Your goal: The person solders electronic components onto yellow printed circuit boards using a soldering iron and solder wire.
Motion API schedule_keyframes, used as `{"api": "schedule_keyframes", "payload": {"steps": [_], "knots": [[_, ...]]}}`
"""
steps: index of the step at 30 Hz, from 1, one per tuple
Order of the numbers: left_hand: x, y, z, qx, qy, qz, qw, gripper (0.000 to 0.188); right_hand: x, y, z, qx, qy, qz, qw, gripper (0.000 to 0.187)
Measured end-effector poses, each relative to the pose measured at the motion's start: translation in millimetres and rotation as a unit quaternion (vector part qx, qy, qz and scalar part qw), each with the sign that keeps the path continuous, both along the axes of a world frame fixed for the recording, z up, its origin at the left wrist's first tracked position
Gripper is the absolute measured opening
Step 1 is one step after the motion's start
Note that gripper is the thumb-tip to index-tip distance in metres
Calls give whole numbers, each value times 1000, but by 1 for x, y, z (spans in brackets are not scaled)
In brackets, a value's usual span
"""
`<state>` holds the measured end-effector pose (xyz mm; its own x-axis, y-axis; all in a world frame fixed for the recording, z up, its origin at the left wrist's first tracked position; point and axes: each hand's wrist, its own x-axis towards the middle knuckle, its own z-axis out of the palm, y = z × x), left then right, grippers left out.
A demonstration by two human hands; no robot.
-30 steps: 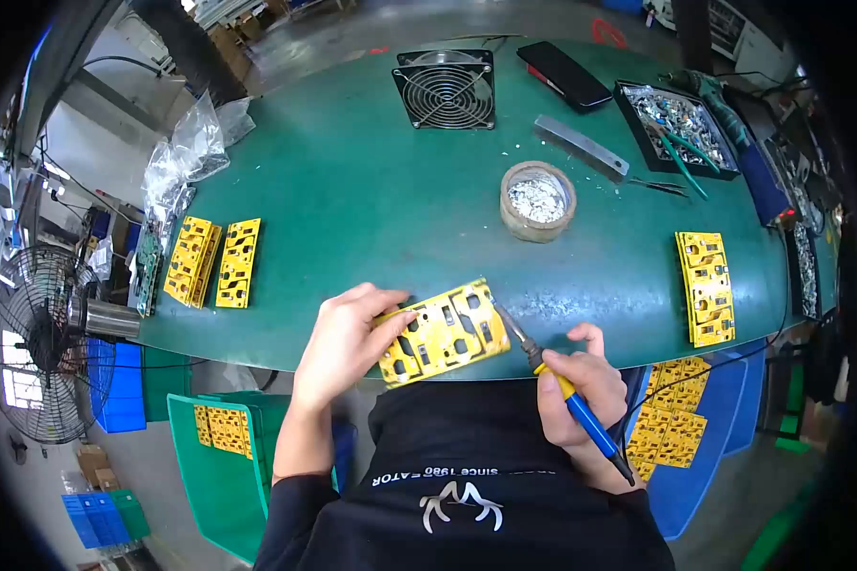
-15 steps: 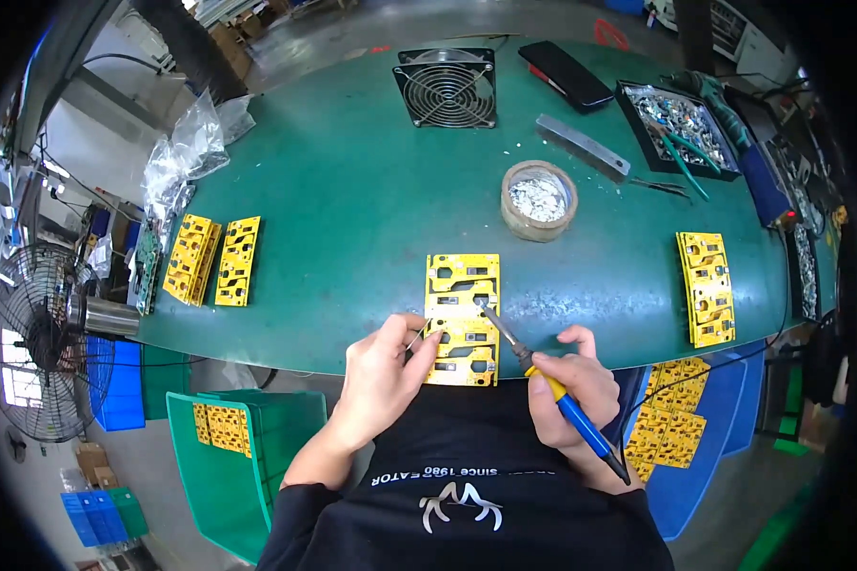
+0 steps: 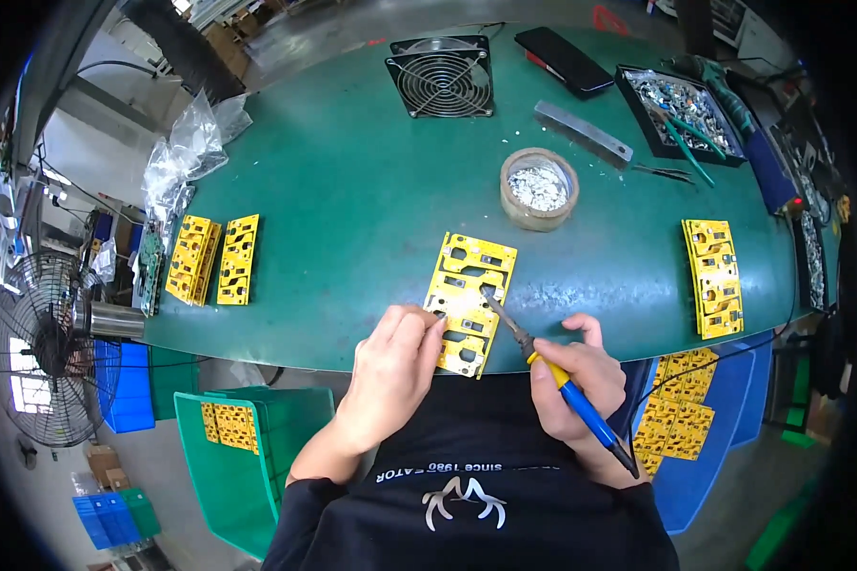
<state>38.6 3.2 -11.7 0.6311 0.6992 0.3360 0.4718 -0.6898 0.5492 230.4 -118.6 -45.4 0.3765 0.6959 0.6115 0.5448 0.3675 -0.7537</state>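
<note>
"Where's the yellow board [image 3: 465, 303]?"
"At the green table [image 3: 352, 209], by its 6 o'clock edge, 7 o'clock from the round bowl [image 3: 533, 218]."
"And the left hand [image 3: 390, 366]?"
"At the board's 8 o'clock, fingertips bunched on its edge; I can't tell whether they pinch it."
"The right hand [image 3: 597, 385]?"
"At 4 o'clock, wrapped around the soldering iron [image 3: 575, 402], its tip over the board."

The circuit board [image 3: 471, 303] is yellow, the soldering iron [image 3: 582, 409] blue-and-yellow.
</note>
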Motion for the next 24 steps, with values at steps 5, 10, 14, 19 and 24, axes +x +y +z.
{"api": "schedule_keyframes", "payload": {"steps": [5,10,14,19,24], "knots": [[7,9,-1,27,-20,-40,999,10,-1,0,1,-6,1,-7,1000,18],[14,18,-5,33,-19,11,999,6,-1,-1,0,-13,1,0,1000,16],[11,25,-6,27,-24,23,999,6,-1,2,-3,8,1,-19,1000,18],[3,12,-6,10,-9,14,1000,5,-2,3,-4,22,-6,-32,999,21],[2,4,-3,20,2,3,1000,11,-2,0,-3,-2,-3,-4,1000,16]]}}
